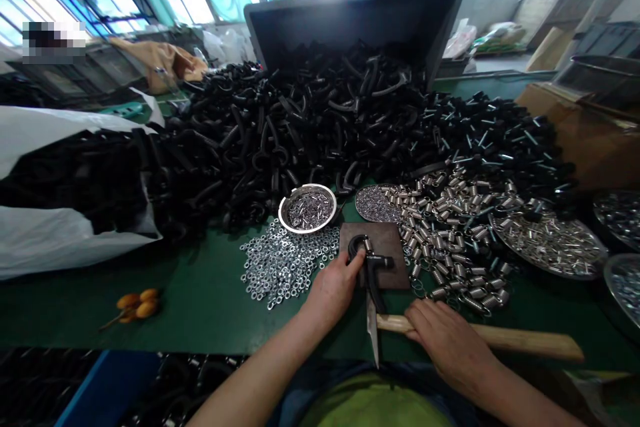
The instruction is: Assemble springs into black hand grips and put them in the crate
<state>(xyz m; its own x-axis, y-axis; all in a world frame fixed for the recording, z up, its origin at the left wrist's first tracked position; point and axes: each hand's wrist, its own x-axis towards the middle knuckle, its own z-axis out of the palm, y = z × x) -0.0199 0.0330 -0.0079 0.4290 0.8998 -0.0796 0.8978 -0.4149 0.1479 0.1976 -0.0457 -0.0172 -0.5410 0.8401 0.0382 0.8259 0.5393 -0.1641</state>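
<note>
Head view: from where I stand, the left hand (337, 287) is part closed, its thumb and fingertips pinching a black part (375, 283) near the hooked end. That part lies on a dark plate (395, 240), its lower end reaching past the near edge toward the hammer (525, 341). The right hand (443, 330) is curled over the hammer's wooden handle, whose metal head points toward the table's near edge; the palm is hidden, so I can't fairly say how firm that hold is.

Loose nuts (283, 270) spread left of the plate, a bowl (309, 231) of small metal pieces sits just beyond it, and springs (443, 273) crowd its right side. A heap of black parts (310, 120) fills the back of the table (200, 307).

As I judge it, a blow landing off-centre could catch the left thumb, since it sits right on the part. With a light pinch, the part could also skid or twist on the flat plate. A wide sweep of the handle could scatter the springs, and a loose hold could let the hammer drop off the edge.
</note>
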